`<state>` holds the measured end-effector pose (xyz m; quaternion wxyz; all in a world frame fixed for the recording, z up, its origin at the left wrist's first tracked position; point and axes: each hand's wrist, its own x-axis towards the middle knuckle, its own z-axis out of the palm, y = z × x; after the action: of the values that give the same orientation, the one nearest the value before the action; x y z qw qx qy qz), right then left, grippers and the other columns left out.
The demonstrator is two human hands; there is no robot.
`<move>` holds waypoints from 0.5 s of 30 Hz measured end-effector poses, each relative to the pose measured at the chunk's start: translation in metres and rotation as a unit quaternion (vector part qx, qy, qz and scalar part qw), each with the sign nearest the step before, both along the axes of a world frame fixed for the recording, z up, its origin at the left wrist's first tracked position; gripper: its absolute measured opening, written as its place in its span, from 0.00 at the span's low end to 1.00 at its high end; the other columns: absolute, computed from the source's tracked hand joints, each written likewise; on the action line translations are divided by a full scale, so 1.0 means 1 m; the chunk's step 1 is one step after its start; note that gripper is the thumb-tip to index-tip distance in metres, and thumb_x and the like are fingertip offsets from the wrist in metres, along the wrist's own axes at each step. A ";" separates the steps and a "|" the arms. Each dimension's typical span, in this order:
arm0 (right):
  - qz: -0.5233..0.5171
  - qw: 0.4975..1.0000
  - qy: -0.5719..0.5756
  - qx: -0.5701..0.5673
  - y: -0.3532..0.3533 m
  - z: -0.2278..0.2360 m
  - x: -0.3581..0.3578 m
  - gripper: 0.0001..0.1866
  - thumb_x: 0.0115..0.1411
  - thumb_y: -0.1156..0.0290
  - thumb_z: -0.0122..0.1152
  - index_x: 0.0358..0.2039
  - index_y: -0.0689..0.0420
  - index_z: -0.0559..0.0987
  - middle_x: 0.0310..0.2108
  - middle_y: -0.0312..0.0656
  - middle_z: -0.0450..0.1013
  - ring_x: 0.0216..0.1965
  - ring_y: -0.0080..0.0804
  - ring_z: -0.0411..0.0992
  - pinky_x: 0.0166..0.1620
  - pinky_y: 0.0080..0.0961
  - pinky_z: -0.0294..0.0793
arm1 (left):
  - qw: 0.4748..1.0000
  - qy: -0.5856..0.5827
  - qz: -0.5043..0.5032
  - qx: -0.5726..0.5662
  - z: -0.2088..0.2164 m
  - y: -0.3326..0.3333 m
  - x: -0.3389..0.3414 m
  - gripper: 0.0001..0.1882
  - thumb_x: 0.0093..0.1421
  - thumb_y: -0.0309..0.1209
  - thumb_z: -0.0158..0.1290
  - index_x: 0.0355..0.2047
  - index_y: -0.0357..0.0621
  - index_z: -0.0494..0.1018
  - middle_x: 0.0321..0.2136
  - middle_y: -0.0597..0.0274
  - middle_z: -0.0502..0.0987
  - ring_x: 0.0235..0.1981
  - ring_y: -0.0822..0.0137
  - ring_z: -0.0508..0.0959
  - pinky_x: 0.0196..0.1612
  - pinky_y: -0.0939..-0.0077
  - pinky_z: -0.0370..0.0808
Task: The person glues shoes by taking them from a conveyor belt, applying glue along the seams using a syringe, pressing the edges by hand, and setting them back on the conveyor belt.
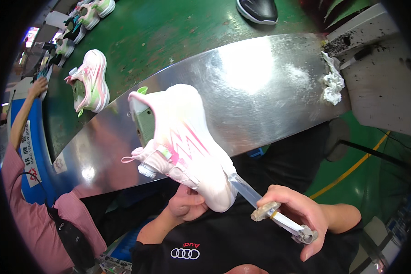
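A pink and white sneaker (pixel 182 137) with a green lining and a white dial is tilted over the near edge of the metal bench, toe toward me. My left hand (pixel 187 204) is closed on its toe end, thumb against the upper. In my right hand (pixel 297 210) is a clear syringe (pixel 245 189) with padded wrapping at its finger flange and plunger end. The fingers are bent round these wrapped parts. The syringe's front end meets the sole edge near the toe; its very tip is hard to make out.
The shiny metal bench (pixel 283 109) borders a green surface (pixel 155 50) holding another pink sneaker (pixel 96 75) and a black shoe (pixel 259 10). Crumpled white paper (pixel 332 82) lies at the bench's right end. More shoes (pixel 89 18) line the far left, where a co-worker in a pink shirt (pixel 73 219) reaches out.
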<state>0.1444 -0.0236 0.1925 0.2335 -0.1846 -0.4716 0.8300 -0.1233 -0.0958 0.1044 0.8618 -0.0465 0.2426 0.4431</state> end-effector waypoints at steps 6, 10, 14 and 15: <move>-0.017 0.997 -0.037 0.065 -0.008 0.028 0.026 0.56 0.36 0.40 0.71 0.56 0.70 0.61 0.46 0.47 0.65 0.47 0.33 0.64 0.44 0.22 0.62 | 0.998 -0.014 -0.061 -0.010 0.001 0.020 0.024 0.36 0.50 0.24 0.55 0.60 0.42 0.56 0.56 0.50 0.64 0.59 0.46 0.62 0.62 0.47 0.56; 0.000 0.993 -0.087 0.081 -0.009 0.044 0.040 0.63 0.28 0.37 0.74 0.55 0.70 0.60 0.45 0.47 0.63 0.45 0.32 0.65 0.49 0.26 0.62 | 0.994 -0.055 -0.084 0.049 -0.004 0.041 0.038 0.34 0.51 0.25 0.56 0.59 0.43 0.58 0.55 0.49 0.66 0.58 0.42 0.63 0.62 0.44 0.56; -0.018 0.982 -0.105 0.153 -0.008 0.048 0.045 0.62 0.29 0.36 0.73 0.54 0.71 0.60 0.45 0.47 0.64 0.43 0.31 0.65 0.48 0.25 0.62 | 0.984 -0.110 -0.078 0.118 -0.009 0.064 0.055 0.27 0.59 0.24 0.51 0.59 0.42 0.59 0.53 0.53 0.68 0.55 0.55 0.69 0.58 0.57 0.66; -0.066 0.980 -0.096 0.162 -0.009 0.047 0.044 0.57 0.33 0.38 0.71 0.54 0.69 0.62 0.45 0.46 0.66 0.43 0.32 0.66 0.45 0.24 0.60 | 0.984 -0.113 -0.074 0.117 -0.010 0.069 0.057 0.27 0.59 0.23 0.51 0.59 0.43 0.59 0.53 0.54 0.68 0.54 0.56 0.70 0.57 0.58 0.68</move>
<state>0.1879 -0.0331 0.2392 0.2675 -0.2541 -0.6068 0.7040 -0.0660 -0.0263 0.0946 0.9135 0.0227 0.0930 0.3954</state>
